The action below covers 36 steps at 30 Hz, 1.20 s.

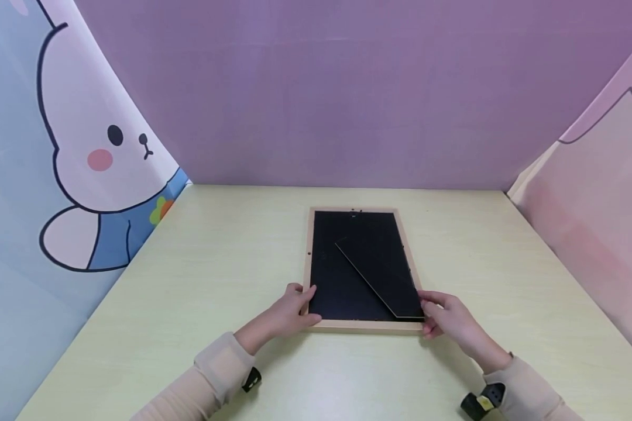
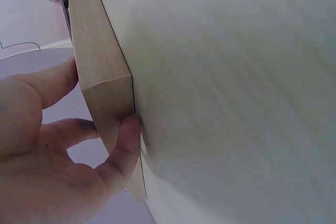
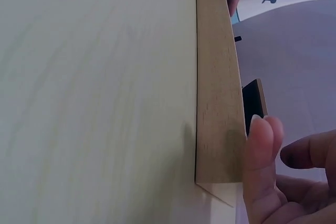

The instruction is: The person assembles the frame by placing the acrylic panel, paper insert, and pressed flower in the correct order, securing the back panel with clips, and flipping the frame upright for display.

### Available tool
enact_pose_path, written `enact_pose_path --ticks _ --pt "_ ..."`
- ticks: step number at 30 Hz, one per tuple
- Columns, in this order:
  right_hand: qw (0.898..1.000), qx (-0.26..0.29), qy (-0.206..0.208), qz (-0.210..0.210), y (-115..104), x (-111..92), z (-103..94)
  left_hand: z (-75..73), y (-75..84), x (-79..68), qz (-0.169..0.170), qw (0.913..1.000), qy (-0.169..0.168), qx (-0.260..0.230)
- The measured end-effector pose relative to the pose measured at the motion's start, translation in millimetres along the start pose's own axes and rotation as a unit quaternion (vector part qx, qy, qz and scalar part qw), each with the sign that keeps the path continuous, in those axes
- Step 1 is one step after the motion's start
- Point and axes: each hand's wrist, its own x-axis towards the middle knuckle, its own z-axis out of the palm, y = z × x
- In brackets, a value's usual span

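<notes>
A picture frame [image 1: 366, 325] with a light wooden border lies back side up on the table. Its black backing [image 1: 329, 280] faces me, and a black easel stand [image 1: 387, 280] slants across it toward the lower right corner. My left hand [image 1: 292, 311] grips the lower left corner; in the left wrist view the left hand [image 2: 68, 145] has fingertips on the side and underneath edge of the wood. At the lower right corner is my right hand [image 1: 447, 318], its fingers curled against the frame's side, the thumb by the stand's corner. The frame's front is hidden.
The pale wooden table [image 1: 232, 245] runs back to a purple wall panel [image 1: 347, 105]. A panel with a cartoon rabbit [image 1: 95, 117] stands at the left, and a pink panel [image 1: 595, 193] at the right. Small black devices [image 1: 476, 404] sit at the wrists.
</notes>
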Motion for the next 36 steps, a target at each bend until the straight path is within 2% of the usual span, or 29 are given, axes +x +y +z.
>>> enact_pose_path --ticks 10,20,24,30,36 --pt "0.999 -0.030 0.036 -0.021 1.8 2.0 -5.8 -1.4 2.8 -0.3 -0.007 0.9999 -0.008 0.006" --pt "0.999 -0.038 0.031 -0.021 1.0 2.2 -4.1 1.8 8.7 -2.3 -0.033 0.9982 0.024 0.044" --pt "0.998 -0.042 0.030 -0.023 3.0 2.2 -3.3 4.3 8.9 -3.1 -0.014 0.9972 0.033 0.065" --pt "0.998 -0.046 0.028 -0.027 4.0 2.7 -2.9 10.1 13.9 -1.3 0.054 0.9938 0.047 0.085" --pt "0.998 -0.046 0.025 -0.021 3.7 4.2 -3.0 18.6 25.3 6.0 0.085 0.9933 0.038 0.070"
